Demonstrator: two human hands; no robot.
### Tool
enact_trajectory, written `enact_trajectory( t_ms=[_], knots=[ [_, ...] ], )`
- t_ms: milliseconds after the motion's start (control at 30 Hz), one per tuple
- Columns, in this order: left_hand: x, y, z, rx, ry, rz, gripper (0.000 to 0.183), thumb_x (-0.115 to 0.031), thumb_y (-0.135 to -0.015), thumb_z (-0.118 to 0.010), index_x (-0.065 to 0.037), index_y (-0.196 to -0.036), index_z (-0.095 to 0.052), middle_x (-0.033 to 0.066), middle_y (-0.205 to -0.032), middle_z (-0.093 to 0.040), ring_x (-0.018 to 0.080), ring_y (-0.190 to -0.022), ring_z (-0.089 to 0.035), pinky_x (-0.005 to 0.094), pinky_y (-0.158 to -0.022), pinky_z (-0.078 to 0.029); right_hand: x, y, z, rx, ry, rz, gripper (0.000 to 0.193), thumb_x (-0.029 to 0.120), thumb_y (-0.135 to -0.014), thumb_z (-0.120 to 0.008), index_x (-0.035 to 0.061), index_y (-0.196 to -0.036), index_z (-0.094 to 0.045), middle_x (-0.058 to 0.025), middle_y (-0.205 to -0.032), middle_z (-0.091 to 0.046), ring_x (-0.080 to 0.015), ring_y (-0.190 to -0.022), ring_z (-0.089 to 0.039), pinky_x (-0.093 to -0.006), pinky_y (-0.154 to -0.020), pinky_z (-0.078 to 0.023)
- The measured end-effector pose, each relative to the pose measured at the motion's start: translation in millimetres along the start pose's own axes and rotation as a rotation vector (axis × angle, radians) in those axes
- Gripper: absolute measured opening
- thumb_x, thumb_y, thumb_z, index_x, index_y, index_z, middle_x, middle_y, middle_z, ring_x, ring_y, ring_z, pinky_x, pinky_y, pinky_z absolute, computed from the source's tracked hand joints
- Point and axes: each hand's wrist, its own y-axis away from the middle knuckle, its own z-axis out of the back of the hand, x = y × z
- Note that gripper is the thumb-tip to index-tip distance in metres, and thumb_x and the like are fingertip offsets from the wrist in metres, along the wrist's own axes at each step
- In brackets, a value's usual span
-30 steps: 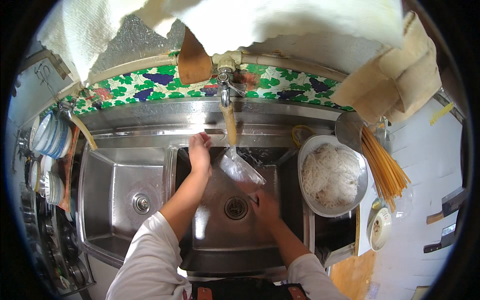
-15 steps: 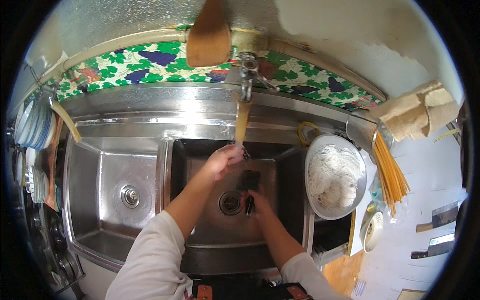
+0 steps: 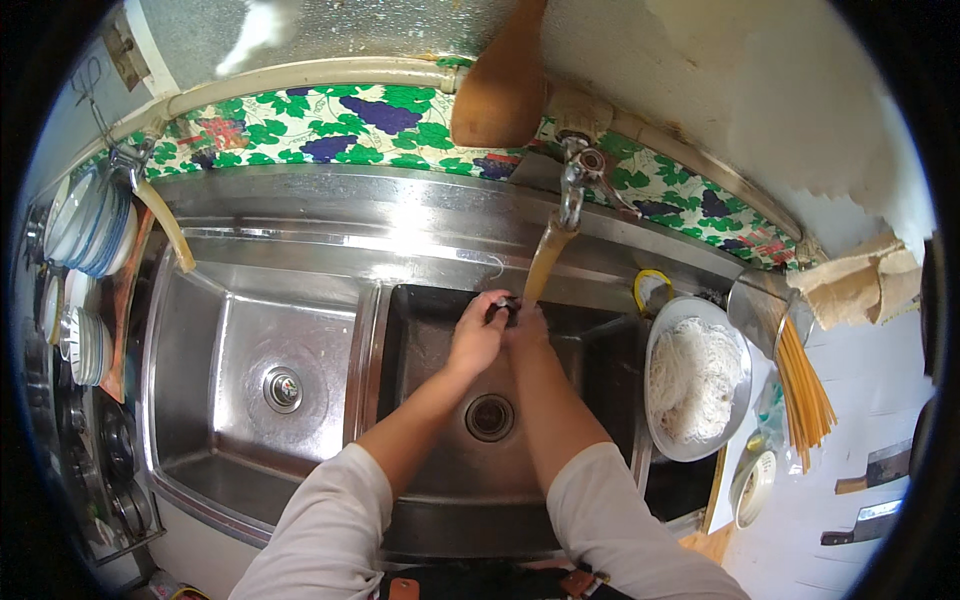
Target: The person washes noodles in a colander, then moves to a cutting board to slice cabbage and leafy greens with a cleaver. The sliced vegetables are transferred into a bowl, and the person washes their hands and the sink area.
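Observation:
Both my hands meet over the right sink basin (image 3: 600,375), close below the end of a tan hose (image 3: 549,262) fitted to the tap (image 3: 572,190). My left hand (image 3: 476,336) is closed, its fingers curled about a small dark object (image 3: 504,311) whose kind I cannot make out. Pressed against that same object from the other side is my right hand (image 3: 528,330), also closed, its fingertips partly hidden. Below my wrists lies the round drain (image 3: 490,417) of this basin.
A second basin (image 3: 180,400) adjoins on the left. At right stand a white bowl of pale noodles (image 3: 695,385), a mesh strainer (image 3: 752,308), a bundle of chopsticks (image 3: 803,390) and a small bowl (image 3: 754,490). Two cleavers (image 3: 880,518) hang far right. A wooden paddle (image 3: 500,95) hangs beside the tap.
My right hand, lower over the basin with a black object before, has risen to join my left hand near the hose. The hose end has swung, and the whole view has shifted.

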Motion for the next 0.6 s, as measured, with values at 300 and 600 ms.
enact_trajectory(
  t_ms=[300,600],
  knots=[
    [-8.0,-6.8,-44.4,0.077,0.496,0.291,0.017,-0.018,-0.089,-0.055,-0.006,-0.095,-0.066,0.0013,-0.089,-0.062,0.0114,-0.083,-0.056,0.0236,-0.07,-0.044,30.9,47.7,4.0,0.065,-0.443,-0.037,0.014,0.015,-0.087,-0.05,0.0061,-0.084,-0.06,-0.0043,-0.077,-0.057,-0.02,-0.074,-0.059,-0.0338,-0.065,-0.051],
    [3.2,2.5,-18.2,0.392,0.21,0.458,0.02,-0.023,-0.092,-0.056,-0.008,-0.103,-0.064,-0.0009,-0.088,-0.061,0.0072,-0.077,-0.055,0.0225,-0.065,-0.044,37.9,131.5,47.2,0.475,-0.411,-0.334,0.013,0.015,-0.092,-0.047,0.0056,-0.09,-0.056,-0.0037,-0.074,-0.053,-0.0119,-0.061,-0.052,-0.0232,-0.054,-0.048]
  ],
)
